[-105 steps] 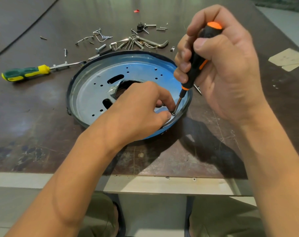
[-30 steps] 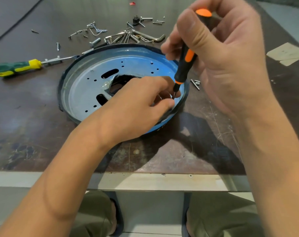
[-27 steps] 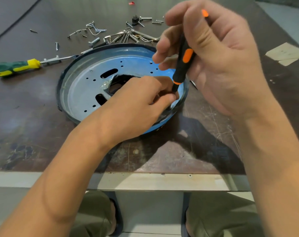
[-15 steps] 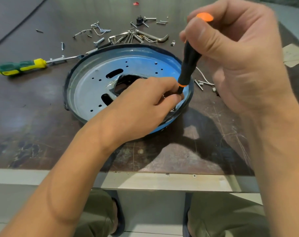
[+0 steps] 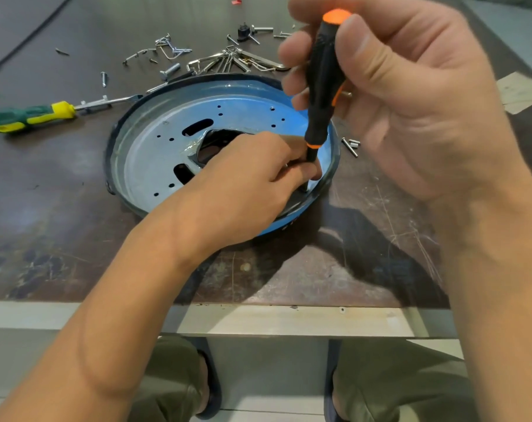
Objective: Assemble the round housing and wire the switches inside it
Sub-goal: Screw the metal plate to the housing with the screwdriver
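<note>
While the right hand (image 5: 411, 102) grips a black-and-orange screwdriver (image 5: 321, 86) nearly upright, fingers and thumb wrapped round its handle, the tip stands just inside the right rim of the round blue housing (image 5: 143, 153), which lies open side up on the dark table (image 5: 350, 269). The left hand (image 5: 243, 184) reaches into the housing, fingers curled close by the screwdriver's tip; whether they pinch anything is hidden. A green-and-yellow screwdriver (image 5: 30, 115) lies left of the housing, with loose screws and hex keys (image 5: 228, 60) behind it.
</note>
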Demonstrator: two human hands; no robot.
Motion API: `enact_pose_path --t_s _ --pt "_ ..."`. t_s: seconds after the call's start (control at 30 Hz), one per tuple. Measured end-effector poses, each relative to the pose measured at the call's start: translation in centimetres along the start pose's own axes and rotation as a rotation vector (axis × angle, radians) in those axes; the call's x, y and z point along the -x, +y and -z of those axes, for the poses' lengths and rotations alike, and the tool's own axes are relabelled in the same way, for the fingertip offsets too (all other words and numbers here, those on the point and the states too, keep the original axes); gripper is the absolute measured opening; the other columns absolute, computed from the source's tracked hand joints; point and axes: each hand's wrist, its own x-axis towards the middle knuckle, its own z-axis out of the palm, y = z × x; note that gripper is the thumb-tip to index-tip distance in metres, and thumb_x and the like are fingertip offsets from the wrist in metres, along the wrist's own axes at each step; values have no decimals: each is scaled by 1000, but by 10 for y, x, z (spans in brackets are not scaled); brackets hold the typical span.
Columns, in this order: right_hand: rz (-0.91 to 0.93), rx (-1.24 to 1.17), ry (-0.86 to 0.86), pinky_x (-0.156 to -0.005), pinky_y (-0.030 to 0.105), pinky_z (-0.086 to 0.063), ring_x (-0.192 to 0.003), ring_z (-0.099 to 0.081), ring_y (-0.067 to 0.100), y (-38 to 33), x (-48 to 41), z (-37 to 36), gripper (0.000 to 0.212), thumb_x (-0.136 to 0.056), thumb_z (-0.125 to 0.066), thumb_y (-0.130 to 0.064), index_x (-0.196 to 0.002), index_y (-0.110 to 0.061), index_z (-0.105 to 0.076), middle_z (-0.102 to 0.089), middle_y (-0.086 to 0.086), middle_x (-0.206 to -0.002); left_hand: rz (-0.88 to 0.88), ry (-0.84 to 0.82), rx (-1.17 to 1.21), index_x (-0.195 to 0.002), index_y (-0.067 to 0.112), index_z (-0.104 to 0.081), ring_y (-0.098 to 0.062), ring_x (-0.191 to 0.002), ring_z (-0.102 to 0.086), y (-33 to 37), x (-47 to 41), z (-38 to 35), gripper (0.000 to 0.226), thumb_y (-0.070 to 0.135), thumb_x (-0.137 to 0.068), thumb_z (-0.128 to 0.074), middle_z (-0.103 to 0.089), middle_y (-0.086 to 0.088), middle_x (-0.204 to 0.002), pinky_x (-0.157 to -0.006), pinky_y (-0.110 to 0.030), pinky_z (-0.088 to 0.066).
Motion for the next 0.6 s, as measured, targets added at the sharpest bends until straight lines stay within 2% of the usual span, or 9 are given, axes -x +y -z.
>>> enact_pose_path --t_s 0.07,0.2,0.27,0.4,0.5,0.57,0.6 --pt "5 -2 16 -85 34 -52 -95 -68 25 -2 0 1 21 -97 -55 -5 -116 2 -59 -68 13 -100 9 -3 0 -99 26 -67 -11 -88 -62 0 0 -1 18 30 -100 -50 -70 10 -93 -84 -40 -49" --pt "5 82 98 -83 37 -53 -90 -67 30 -5 -4 0 17 -85 -72 -7 -98 -3 -63 -67 17 -95 26 -3 -5 -102 29 -67 -6 -91 -63 -2 1 -1 16 25 -99 -53 -69 14 -95 -83 -37 -53" --pt "-3 87 153 -78 37 -53 -86 -64 32 -5 -4 -1 17 -85 -73 -4 -96 -1 -60 -63 23 -96 23 -1 -15 -104 29 -68 -7 -90 -63 -2 1 -1 15 30 -99 -53 -70 12 -96 -82 -40 -54" --pt "14 152 167 -77 37 -54 -88 -68 35 -5 -4 -2 22 -86 -74 -4 -100 -2 -56 -64 23 -96 3 10 -19 -101 27 -65 -14 -86 -63 0 1 0 18 37 -100 -50 -70 6 -91 -78 -45 -52" --pt "20 162 135 -77 38 -56 -93 -71 33 -2 -4 -6 21 -92 -68 -5 -106 -1 -52 -67 24 -101 -1 1 -56 -95 24 -63 -17 -84 -62 1 0 -1 23 37 -101 -46 -68 3 -88 -78 -46 -49" --pt "-4 173 47 -77 40 -57 -95 -71 30 -2 -4 -5 13 -101 -55 -10 -111 -3 -52 -69 18 -103 -1 12 -72 -92 21 -63 -15 -80 -59 0 -1 -1 24 36 -101 -46 -66 4 -85 -76 -42 -47" --pt "-27 168 7 -78 43 -57 -96 -71 31 -3 -4 -3 16 -105 -47 -13 -115 -3 -53 -70 16 -104 -6 17 -80 -90 20 -63 -15 -79 -57 0 -1 -1 24 34 -101 -47 -65 5 -83 -74 -39 -45"
